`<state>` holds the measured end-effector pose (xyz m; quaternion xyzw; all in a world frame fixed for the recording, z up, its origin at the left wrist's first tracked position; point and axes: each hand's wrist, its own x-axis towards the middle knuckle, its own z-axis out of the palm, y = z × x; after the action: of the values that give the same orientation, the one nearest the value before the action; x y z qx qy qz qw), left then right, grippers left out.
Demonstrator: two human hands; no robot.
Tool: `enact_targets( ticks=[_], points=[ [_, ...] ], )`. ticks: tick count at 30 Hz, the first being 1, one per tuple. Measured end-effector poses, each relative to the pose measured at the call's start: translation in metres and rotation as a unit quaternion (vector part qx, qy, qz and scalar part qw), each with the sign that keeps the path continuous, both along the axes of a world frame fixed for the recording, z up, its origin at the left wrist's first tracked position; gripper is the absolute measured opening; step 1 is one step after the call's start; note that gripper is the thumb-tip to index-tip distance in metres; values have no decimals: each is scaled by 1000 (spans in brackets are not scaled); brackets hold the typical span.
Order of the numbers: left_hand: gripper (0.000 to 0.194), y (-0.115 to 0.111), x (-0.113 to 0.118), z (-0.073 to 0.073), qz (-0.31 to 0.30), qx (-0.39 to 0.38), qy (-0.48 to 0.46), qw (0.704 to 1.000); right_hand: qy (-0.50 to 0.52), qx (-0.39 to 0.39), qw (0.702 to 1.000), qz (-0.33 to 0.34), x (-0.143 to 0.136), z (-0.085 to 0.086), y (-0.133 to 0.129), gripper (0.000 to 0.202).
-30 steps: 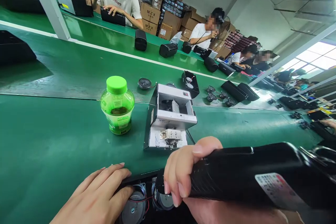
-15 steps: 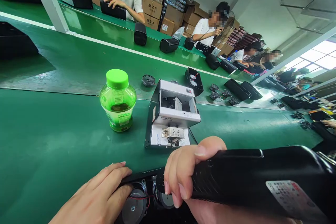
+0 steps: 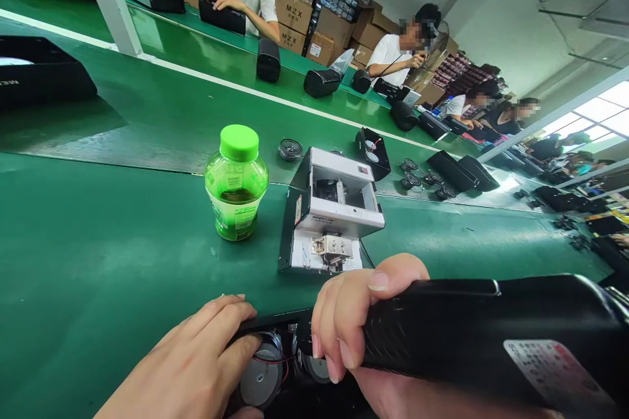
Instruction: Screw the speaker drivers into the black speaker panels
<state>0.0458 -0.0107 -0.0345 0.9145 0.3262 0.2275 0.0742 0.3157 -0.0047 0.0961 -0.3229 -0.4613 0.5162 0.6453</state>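
My right hand (image 3: 344,321) is closed around the front end of a black electric screwdriver (image 3: 452,321), which has a pale label on its side and extends to the right edge. Its tip is hidden behind my fingers. Below lies an open black speaker box (image 3: 282,319) with two round speakers, the left speaker (image 3: 260,376) showing more fully, and red wires between them. My left hand (image 3: 196,347) grips the box at its left side, fingers over the rim and thumb by the left speaker. The box's lower part is out of frame.
Just beyond my hands stands a white and black screw feeder (image 3: 339,216), with a green-capped bottle (image 3: 237,183) to its left. Loose speakers (image 3: 410,180) and black boxes (image 3: 373,150) lie farther back. A metal post (image 3: 111,0) rises at left; co-workers sit across the bench.
The view has shifted a little, so the bottle and the feeder appear farther right. Both hands keep the same hold on the box and the screwdriver.
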Motion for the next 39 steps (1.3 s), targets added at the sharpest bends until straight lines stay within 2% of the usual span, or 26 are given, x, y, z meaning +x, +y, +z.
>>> enact_targets(
  ticks=[4,6,10,15,19,25,30,34,37,39],
  points=[
    [55,-1,4,0,12,-18,-3,1000,4,30,996,80,9,-11,9,18],
    [55,-2,5,2,17,-26,-1,1000,5,33,997,68,7,-11,8,19],
    [57,-5,6,5,26,-25,-5,999,-14,1,1000,0,-3,-1,0,25],
    [56,-4,8,6,38,-59,-34,997,-5,-7,999,53,-6,-1,-2,42],
    [50,-1,10,11,40,-106,-53,992,10,43,998,49,-14,-10,4,62],
    [47,2,13,20,70,-187,-35,979,11,66,995,72,-21,-24,12,63],
    [46,4,12,27,75,-203,-15,976,-22,56,995,80,-15,-31,10,72],
    [48,4,11,31,79,-196,-8,977,-19,64,993,93,-18,-34,10,65],
    [46,5,11,28,75,-194,-2,978,7,51,996,75,-23,-31,12,64],
    [45,4,10,20,70,-174,-9,982,30,54,997,49,-19,-18,12,66]
  ],
)
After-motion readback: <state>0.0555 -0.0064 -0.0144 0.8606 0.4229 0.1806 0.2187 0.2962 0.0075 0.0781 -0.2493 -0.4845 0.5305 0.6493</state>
